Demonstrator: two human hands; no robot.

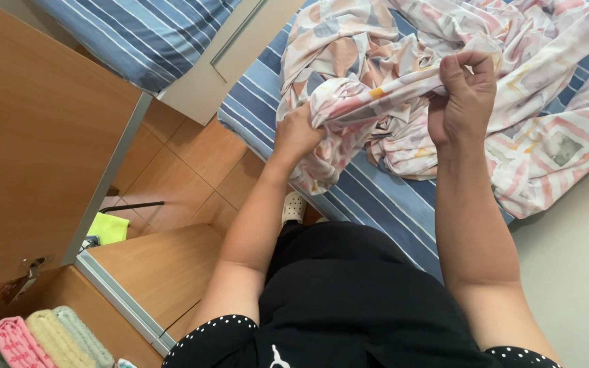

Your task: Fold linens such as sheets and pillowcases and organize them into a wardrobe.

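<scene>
A crumpled patterned sheet [403, 75] in pink, white, grey and orange lies on a bed with a blue striped cover [369, 197]. My left hand [298, 133] is closed on a bunched lower fold of the sheet near the bed's edge. My right hand [465, 99] is raised and pinches the sheet's hem between thumb and fingers. A stretch of the hem runs taut between the two hands.
An open wooden wardrobe door [35, 136] stands at the left, with rolled towels [42, 337] on a shelf below. A second blue striped bed [138, 34] is at the top left. Tiled floor [192, 163] lies between. A white shoe [293, 206] shows by the bed.
</scene>
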